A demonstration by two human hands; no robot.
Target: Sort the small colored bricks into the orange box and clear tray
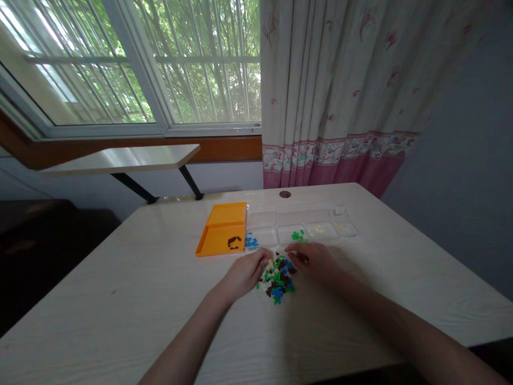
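Observation:
A small heap of mixed coloured bits (278, 279), green, blue, brown and yellow, lies on the pale table (132, 299). My left hand (245, 274) rests at the heap's left edge, fingers curled with the tips touching the bits. My right hand (312, 260) lies at the heap's upper right, fingers bent and pinched over the pieces. What either hand holds is too small to make out. Just behind stands a clear compartment tray (300, 223) with blue, green and yellow bits in separate cells.
An orange lidded box (222, 231) stands open left of the clear tray, with a few brown bits in it. A cable hole (285, 194) sits near the table's far edge. Behind are a window, a small shelf (120, 159) and a patterned curtain.

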